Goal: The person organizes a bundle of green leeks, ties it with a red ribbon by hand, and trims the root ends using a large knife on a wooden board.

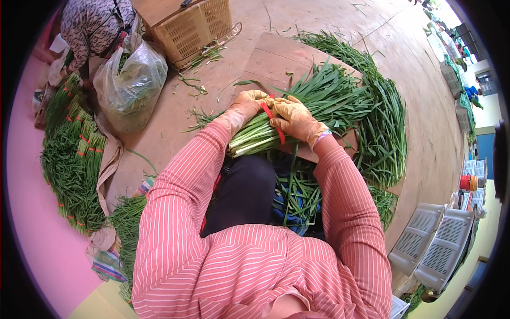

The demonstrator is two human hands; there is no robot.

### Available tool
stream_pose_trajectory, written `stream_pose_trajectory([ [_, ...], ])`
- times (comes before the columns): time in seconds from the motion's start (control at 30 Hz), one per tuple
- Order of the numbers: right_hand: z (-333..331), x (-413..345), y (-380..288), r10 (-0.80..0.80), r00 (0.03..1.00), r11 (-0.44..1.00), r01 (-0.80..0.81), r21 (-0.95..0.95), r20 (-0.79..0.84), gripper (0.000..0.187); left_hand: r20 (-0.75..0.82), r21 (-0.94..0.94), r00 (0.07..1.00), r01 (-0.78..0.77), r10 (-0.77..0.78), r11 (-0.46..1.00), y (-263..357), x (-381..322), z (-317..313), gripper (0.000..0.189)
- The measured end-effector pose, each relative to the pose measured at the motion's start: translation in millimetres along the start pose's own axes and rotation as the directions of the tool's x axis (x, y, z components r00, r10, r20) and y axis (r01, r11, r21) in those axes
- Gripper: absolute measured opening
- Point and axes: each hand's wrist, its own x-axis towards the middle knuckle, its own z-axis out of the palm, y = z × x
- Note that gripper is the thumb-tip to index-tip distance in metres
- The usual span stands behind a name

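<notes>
A bunch of Chinese chives (255, 135) lies across my dark-trousered knee, its pale stem ends to the left and its green leaves to the right. Around the stems runs a red tie band (281, 134), with one end standing up loose. My left hand (248, 105), in a thin yellowish glove, pinches at the top of the band. Gloved the same way, my right hand (297, 119) rests over the bunch, its bent fingers at the band beside the left fingertips. The fingertips partly hide the point where the band ends meet.
Loose chives (382, 131) are heaped on a board (271, 60) to the right. Tied bunches (75, 159) are piled at the left. Near a person (95, 28) stand a clear plastic bag (133, 87) of greens and a yellow crate (195, 32). Grey crates (444, 239) stand right.
</notes>
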Motion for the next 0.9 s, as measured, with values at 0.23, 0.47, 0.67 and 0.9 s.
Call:
stream_pose_trajectory([
  [0.23, 4.7, 1.0, 1.3, -0.083, 0.973, 0.985, 0.113, 0.132, -0.214, 0.019, -0.012, -0.103, 0.996, -0.086, 0.086, 0.991, -3.7, -18.8, 2.3, 0.024],
  [0.47, 1.2, 8.8, -7.1, 0.236, 0.964, 0.967, -0.220, 0.131, -0.125, 0.020, 0.120, -0.025, 0.975, -0.183, 0.185, 0.983, -8.3, -17.4, -2.3, 0.021],
  [0.67, 3.1, 16.6, -13.0, 0.323, 0.943, 0.946, -0.322, 0.026, -0.083, 0.020, 0.292, -0.243, 0.953, -0.004, 0.077, 0.970, -4.8, -21.7, -14.7, 0.032],
  [0.9, 4.9, 24.1, -13.0, 0.371, 0.924, 0.925, -0.377, -0.052, -0.089, 0.024, 0.160, -0.115, 0.984, 0.098, -0.078, 0.989, -4.6, -16.2, -5.2, 0.020],
])
